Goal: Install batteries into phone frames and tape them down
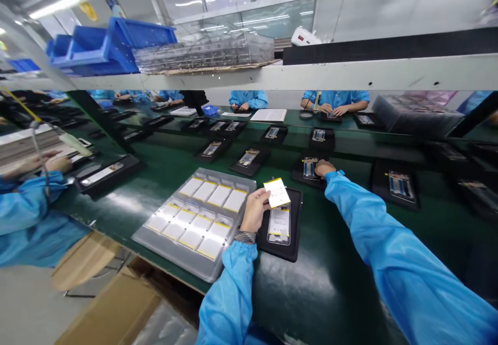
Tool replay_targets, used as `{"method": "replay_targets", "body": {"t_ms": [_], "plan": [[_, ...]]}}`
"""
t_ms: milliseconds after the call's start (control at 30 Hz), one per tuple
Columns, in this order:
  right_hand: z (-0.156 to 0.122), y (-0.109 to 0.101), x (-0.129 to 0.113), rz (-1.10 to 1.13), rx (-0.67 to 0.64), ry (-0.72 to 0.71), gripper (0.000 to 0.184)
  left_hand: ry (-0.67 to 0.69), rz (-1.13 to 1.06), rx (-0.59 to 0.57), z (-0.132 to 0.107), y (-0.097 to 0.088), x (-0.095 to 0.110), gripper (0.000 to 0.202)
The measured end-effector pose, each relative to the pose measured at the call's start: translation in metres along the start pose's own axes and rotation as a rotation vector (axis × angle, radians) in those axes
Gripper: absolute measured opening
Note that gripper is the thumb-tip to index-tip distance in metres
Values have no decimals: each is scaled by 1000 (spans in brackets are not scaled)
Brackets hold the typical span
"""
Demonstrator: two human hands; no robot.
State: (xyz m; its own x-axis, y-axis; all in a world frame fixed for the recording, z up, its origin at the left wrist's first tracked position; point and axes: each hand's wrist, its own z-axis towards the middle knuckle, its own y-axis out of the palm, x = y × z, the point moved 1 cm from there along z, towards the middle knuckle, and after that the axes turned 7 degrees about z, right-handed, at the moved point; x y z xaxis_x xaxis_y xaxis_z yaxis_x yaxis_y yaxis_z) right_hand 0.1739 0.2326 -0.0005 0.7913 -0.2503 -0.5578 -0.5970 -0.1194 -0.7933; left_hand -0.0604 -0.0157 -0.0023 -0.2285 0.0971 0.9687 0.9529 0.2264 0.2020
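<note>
My left hand [256, 211] pinches a white phone battery [277, 193] with yellow edges. It is held above the upper end of an open phone body [279, 225], which lies in a black tray [294, 241] and has a battery in it. Further off, my right hand [324, 168] is closed on the right edge of a second black tray [299, 178]. That tray carries an open phone body [310, 168] with blue strips inside; my fingertips there are partly hidden. Left of my left hand lies a clear plastic tray [177, 193] of white batteries.
Several black trays with phone bodies [400, 185] stand along the green bench [163, 150]. A shelf [319, 72] crosses above, holding blue bins [116, 44]. Co-workers' hands [334, 109] work opposite; another person's sleeve [27, 205] is at left. A cardboard box [112, 303] sits below.
</note>
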Motion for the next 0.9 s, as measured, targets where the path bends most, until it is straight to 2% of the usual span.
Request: {"method": "replay_targets", "body": {"t_ms": [133, 233, 333, 433, 533, 733, 900], "plan": [[4, -7, 9, 105, -23, 71, 6, -36, -58, -41, 9, 11, -20, 35], [0, -17, 16, 230, -26, 62, 9, -58, -78, -77, 8, 16, -35, 42], [-16, -30, 24, 367, -20, -6, 14, -93, -72, -87, 4, 21, -43, 47], [-50, -43, 42, 487, 3, -95, 13, -95, -75, -110, -2, 27, -41, 48], [-100, -46, 74, 601, 6, -156, 11, -59, -55, -142, -5, 42, -35, 50], [-203, -21, 136, 1030, -31, -291, 45, -49, 75, -264, -12, 95, -37, 48], [-242, -5, 161, 1144, -19, -280, 48, -75, 185, -346, -21, 122, -48, 44]]}}
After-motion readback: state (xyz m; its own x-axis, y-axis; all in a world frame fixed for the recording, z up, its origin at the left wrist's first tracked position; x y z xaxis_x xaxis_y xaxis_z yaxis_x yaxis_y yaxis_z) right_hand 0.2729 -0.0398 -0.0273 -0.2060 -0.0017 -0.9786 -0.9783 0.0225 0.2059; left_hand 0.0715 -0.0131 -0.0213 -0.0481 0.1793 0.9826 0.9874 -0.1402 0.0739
